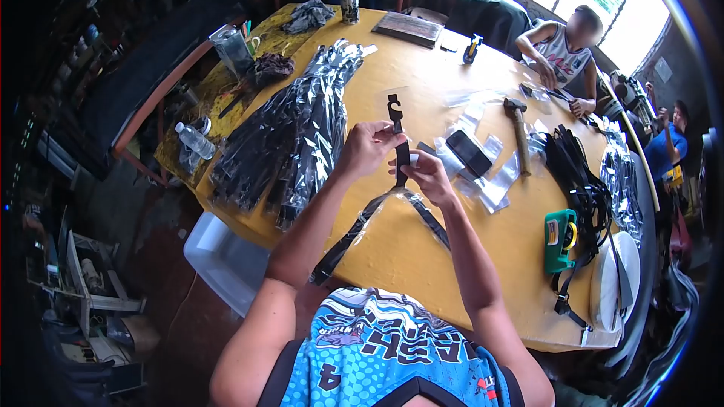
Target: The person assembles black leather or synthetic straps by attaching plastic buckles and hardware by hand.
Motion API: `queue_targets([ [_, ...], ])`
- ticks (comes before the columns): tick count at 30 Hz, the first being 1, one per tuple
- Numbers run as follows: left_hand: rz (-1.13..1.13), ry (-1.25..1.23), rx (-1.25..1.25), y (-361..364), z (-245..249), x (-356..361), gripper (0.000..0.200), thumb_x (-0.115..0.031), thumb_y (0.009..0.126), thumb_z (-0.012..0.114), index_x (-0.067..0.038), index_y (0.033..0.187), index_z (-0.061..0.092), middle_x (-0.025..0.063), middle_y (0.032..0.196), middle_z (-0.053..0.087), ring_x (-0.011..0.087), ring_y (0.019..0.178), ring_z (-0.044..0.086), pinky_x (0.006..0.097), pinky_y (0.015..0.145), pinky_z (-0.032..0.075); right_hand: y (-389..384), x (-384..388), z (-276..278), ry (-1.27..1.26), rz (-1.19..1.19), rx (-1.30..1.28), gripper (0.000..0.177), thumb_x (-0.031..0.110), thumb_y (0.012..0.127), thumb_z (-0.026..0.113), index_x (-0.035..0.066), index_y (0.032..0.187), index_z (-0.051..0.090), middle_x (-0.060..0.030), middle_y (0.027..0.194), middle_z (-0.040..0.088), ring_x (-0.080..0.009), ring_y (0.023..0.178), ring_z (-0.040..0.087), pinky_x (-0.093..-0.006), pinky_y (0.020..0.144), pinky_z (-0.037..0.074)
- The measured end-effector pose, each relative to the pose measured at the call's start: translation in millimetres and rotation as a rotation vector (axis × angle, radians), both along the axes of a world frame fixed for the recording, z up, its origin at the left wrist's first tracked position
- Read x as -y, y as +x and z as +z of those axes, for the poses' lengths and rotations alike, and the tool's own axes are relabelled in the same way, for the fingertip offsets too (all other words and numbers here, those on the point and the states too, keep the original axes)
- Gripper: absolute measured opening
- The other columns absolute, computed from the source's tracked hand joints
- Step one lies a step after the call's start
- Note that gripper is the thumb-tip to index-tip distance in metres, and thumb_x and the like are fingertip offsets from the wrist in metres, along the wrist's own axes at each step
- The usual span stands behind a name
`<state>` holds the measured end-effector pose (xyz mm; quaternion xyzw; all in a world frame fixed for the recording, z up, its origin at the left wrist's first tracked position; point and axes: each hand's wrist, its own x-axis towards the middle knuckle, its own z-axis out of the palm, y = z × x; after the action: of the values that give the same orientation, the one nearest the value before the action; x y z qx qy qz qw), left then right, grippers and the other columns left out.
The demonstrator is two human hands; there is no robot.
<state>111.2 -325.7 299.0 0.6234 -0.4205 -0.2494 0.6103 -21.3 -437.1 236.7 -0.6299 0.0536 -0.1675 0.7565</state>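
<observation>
Over the near middle of the table, both hands hold a black strap [402, 157] upright. My left hand [368, 149] pinches it just below a black hook-shaped hanger [394, 108] at its top. A little lower, my right hand [427, 176] closes its fingers on the same strap. Below the hands the strap parts into two black lengths in clear plastic, one running toward each forearm. To the left lies a large pile of plastic-wrapped black straps [305, 124]. Just right of my right hand, a black phone [468, 152] rests on clear plastic sleeves [494, 173].
A hammer [520, 136], loose black straps [573, 173], a green tape dispenser [559, 241] and a white roll [615, 283] are on the right. Across the yellow table [467, 271] a co-worker [566, 53] handles a strap. A water bottle [194, 141] is left; a plastic bin [226, 260] stands below.
</observation>
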Motion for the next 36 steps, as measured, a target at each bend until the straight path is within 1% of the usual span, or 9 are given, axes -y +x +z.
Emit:
queue_targets([
  [2, 0.030, -0.027, 0.046, 4, -1, 2, 0.017, -0.013, 0.080, 0.064, 0.002, 0.088, 0.064, 0.0077, 0.079, 0.067, 0.0095, 0.071, 0.062, 0.0222, 0.063, 0.048, -4, -2, -8, -0.051, -0.005, 0.040, 0.020, 0.000, 0.086, 0.052, -0.003, 0.105, 0.056, -0.0080, 0.099, 0.063, -0.0152, 0.089, 0.061, -0.0267, 0.082, 0.046],
  [4, 0.031, 0.026, 0.004, 6, -2, 2, 0.017, -0.009, 0.080, 0.064, 0.003, 0.091, 0.064, 0.0071, 0.083, 0.067, 0.0092, 0.078, 0.062, 0.0221, 0.070, 0.048, -6, -6, -11, -0.096, -0.020, 0.022, 0.019, 0.000, 0.086, 0.051, -0.003, 0.104, 0.057, -0.0059, 0.098, 0.064, -0.0115, 0.088, 0.059, -0.0247, 0.080, 0.045],
  [9, 0.008, 0.004, -0.009, 8, -10, 8, 0.016, -0.009, 0.081, 0.063, 0.004, 0.088, 0.064, 0.0079, 0.083, 0.066, 0.0097, 0.077, 0.061, 0.0213, 0.070, 0.048, -11, -7, -14, -0.199, -0.073, -0.078, 0.023, -0.001, 0.087, 0.050, 0.002, 0.107, 0.061, -0.0004, 0.092, 0.065, -0.0024, 0.079, 0.051, -0.0206, 0.073, 0.043],
  [11, -0.005, 0.014, -0.030, 10, -14, 11, 0.020, -0.015, 0.079, 0.066, 0.003, 0.089, 0.064, 0.0095, 0.080, 0.067, 0.0104, 0.072, 0.062, 0.0231, 0.065, 0.048, -12, -8, -10, -0.223, -0.056, -0.073, 0.023, -0.001, 0.087, 0.050, 0.003, 0.107, 0.062, 0.0003, 0.091, 0.064, -0.0026, 0.079, 0.051, -0.0204, 0.074, 0.043],
  [13, -0.001, 0.059, -0.016, 8, -9, 10, 0.018, -0.013, 0.080, 0.065, 0.004, 0.088, 0.064, 0.0087, 0.081, 0.067, 0.0102, 0.074, 0.062, 0.0221, 0.068, 0.048, -14, -10, -4, -0.245, -0.037, -0.070, 0.024, -0.001, 0.087, 0.050, 0.004, 0.107, 0.062, 0.0010, 0.090, 0.064, -0.0027, 0.079, 0.051, -0.0202, 0.074, 0.043],
  [21, 0.009, 0.024, -0.065, 10, -15, 12, 0.021, -0.014, 0.080, 0.065, 0.006, 0.087, 0.064, 0.0102, 0.081, 0.067, 0.0113, 0.074, 0.063, 0.0218, 0.067, 0.048, -19, -14, -11, -0.239, 0.002, -0.070, 0.023, -0.002, 0.087, 0.049, 0.000, 0.107, 0.060, -0.0009, 0.099, 0.063, -0.0052, 0.088, 0.054, -0.0224, 0.081, 0.043],
  [28, 0.018, 0.050, -0.082, 6, -9, 8, 0.018, -0.012, 0.080, 0.064, 0.005, 0.086, 0.064, 0.0087, 0.081, 0.066, 0.0100, 0.075, 0.061, 0.0211, 0.069, 0.048, -18, -16, -15, -0.272, -0.055, -0.065, 0.019, 0.001, 0.088, 0.049, -0.002, 0.104, 0.059, -0.0027, 0.097, 0.063, -0.0075, 0.088, 0.056, -0.0244, 0.081, 0.045],
  [33, -0.069, 0.059, -0.134, 5, -5, 6, 0.016, -0.012, 0.080, 0.064, 0.003, 0.086, 0.065, 0.0074, 0.084, 0.066, 0.0091, 0.078, 0.061, 0.0210, 0.072, 0.047, -17, -18, -8, -0.026, -0.002, 0.016, 0.020, 0.008, 0.091, 0.046, -0.002, 0.108, 0.050, -0.0102, 0.091, 0.062, -0.0162, 0.086, 0.060, -0.0291, 0.079, 0.047],
  [36, -0.072, 0.044, -0.119, 2, -7, 6, 0.017, -0.013, 0.080, 0.065, 0.001, 0.089, 0.065, 0.0074, 0.086, 0.066, 0.0094, 0.078, 0.061, 0.0210, 0.072, 0.046, -16, -19, -12, 0.002, -0.014, 0.044, 0.022, 0.008, 0.092, 0.044, -0.001, 0.111, 0.048, -0.0117, 0.089, 0.061, -0.0190, 0.084, 0.061, -0.0309, 0.078, 0.048],
])
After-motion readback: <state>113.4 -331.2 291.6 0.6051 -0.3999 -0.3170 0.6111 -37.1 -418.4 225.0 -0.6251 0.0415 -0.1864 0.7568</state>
